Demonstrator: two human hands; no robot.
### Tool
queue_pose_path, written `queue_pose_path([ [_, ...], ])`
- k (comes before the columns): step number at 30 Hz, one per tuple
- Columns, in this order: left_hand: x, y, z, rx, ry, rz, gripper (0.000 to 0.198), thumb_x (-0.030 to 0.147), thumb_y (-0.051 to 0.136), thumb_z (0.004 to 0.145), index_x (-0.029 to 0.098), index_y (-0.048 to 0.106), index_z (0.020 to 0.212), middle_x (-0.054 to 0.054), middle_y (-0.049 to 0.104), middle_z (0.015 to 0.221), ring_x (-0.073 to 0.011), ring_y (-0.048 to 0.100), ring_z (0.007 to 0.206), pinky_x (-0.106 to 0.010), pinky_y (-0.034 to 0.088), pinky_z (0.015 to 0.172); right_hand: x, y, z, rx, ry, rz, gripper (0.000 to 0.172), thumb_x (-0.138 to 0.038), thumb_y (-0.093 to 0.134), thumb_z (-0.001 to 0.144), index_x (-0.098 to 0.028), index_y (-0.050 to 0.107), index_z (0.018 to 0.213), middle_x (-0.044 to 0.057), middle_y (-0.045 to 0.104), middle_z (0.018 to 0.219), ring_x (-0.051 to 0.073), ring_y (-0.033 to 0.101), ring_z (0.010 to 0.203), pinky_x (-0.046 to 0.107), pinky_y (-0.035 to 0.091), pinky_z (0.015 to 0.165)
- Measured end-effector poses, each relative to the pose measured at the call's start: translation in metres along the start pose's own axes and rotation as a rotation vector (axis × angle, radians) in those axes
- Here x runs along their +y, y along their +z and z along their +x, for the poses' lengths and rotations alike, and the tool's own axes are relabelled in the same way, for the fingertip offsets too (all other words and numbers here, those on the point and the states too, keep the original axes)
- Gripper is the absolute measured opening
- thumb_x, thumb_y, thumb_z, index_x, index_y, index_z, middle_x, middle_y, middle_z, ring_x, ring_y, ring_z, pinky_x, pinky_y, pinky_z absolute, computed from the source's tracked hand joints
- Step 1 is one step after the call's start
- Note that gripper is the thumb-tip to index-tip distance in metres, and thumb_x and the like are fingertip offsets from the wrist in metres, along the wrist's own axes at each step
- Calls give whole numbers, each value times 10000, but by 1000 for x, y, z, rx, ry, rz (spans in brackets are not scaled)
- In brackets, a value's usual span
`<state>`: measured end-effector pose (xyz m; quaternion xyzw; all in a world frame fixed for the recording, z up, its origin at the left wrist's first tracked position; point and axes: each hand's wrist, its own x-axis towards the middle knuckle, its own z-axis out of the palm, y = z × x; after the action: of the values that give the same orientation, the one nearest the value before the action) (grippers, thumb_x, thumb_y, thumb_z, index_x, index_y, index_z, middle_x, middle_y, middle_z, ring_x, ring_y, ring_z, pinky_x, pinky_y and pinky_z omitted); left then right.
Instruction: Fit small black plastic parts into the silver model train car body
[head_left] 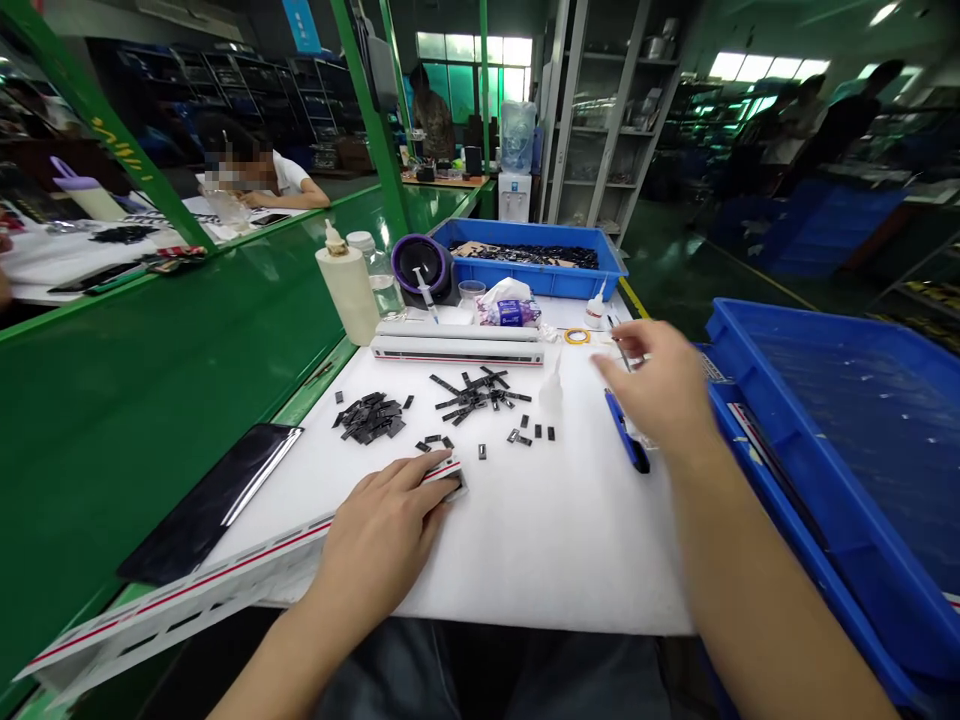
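Note:
My left hand (394,515) is closed over the far end of a long white slotted channel strip (217,572) with a red stripe, which slants toward the lower left past the table edge. Its fingertips press near the strip's end. Slightly blurred, my right hand (660,385) hovers over the table's right side, thumb and fingers apart. A thin dark tool (621,347) shows in the gap between them; contact with it is unclear. Beside this hand lies a blue utility knife (627,432). Small black pieces form a pile (370,417) and a looser heap (480,393); several lie singly.
Two white strips (459,352), a glue bottle (551,388), yellow tape (577,337) and a tissue pack (510,308) lie farther back. Behind them stands a blue bin (536,270) of black parts. Blue crates (840,440) flank the right; a green partition (187,360) borders the left.

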<state>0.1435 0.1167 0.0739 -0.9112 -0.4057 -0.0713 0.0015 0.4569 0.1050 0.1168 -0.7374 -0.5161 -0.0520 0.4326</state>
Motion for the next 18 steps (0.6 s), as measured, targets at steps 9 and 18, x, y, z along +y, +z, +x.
queue_pose_path([
  [9,-6,6,3,22,16,22,318,337,430,945,294,705,1098,-20,602,1358,-301,599,1165,-503,536,929,92,-43,34,8,465,-65,219,-341,751,656,-178,718,799,69,681,707,226,607,612,386,458,627],
  [18,-4,3,3,3,10,-9,304,314,438,949,290,708,1087,-18,600,1357,-296,592,1169,-510,524,943,86,-25,30,207,356,-192,158,-345,682,724,-194,696,680,53,655,620,242,621,665,398,470,782],
])
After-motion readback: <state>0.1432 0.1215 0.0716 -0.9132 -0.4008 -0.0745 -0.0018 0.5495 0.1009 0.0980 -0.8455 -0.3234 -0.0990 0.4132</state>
